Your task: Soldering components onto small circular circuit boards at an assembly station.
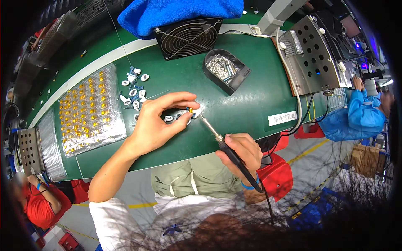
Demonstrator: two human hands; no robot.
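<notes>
My left hand (155,125) is over the green table, thumb and fingers pinching a small gold-coloured part (191,110). Right beside the pinch is a white oval piece (197,112); whether it is joined to the gold part I cannot tell. My right hand (242,151) is wrapped around the black handle of a soldering iron (212,129). Its metal tip points up and left, close to the gold part; contact is too small to make out. Several white oval pieces with blue wires (134,93) lie past my left hand, some partly hidden by it.
A clear plastic tray (109,73) of gold parts lies at left. A black fan (190,38) stands at the back under a blue cloth (180,14). A black bin (229,88) holds silvery wire pieces. At right stands a perforated metal box (310,58) with cables.
</notes>
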